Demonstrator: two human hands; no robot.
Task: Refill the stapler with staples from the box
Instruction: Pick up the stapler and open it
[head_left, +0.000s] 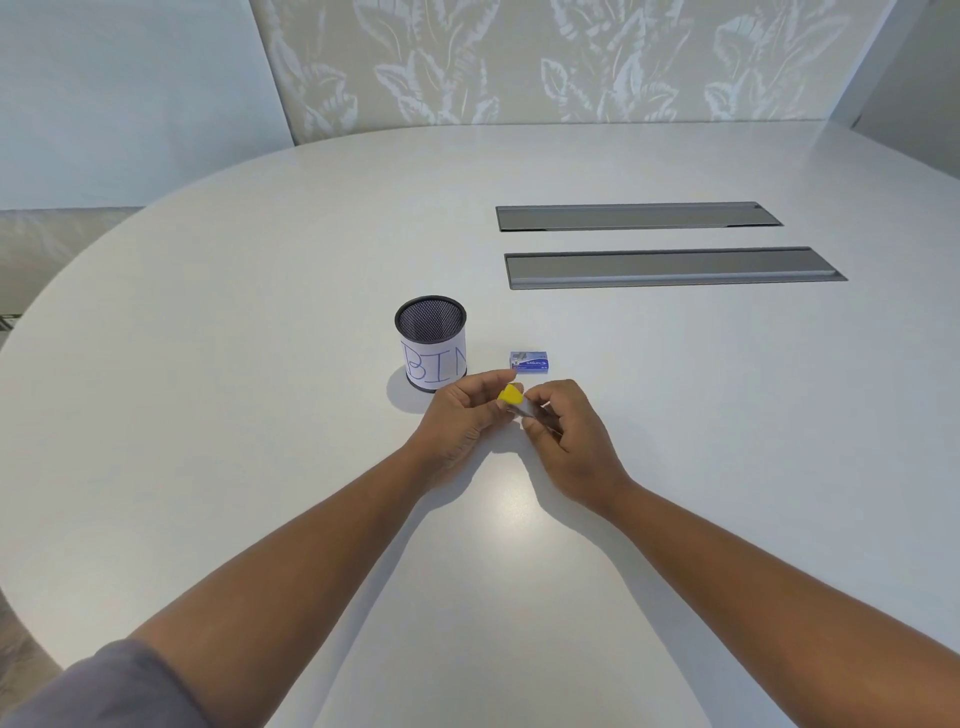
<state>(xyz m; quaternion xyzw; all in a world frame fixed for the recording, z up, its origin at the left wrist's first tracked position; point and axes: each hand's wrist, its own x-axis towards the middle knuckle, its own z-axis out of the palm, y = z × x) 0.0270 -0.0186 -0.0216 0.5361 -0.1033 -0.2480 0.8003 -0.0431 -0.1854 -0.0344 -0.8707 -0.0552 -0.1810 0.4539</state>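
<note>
White rounded worktop (260, 364). Black mesh cup (430, 343) stands upright left of centre, w/ paper label reading "BIN". Two grey recessed strips (670, 267) side by side, far right. Leaf-pattern wall panel (545, 62) behind worktop; plain wall at left.

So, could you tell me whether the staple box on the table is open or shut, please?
Shut: the staple box lies flat beside the mesh cup, showing no drawer or flap out.
</note>
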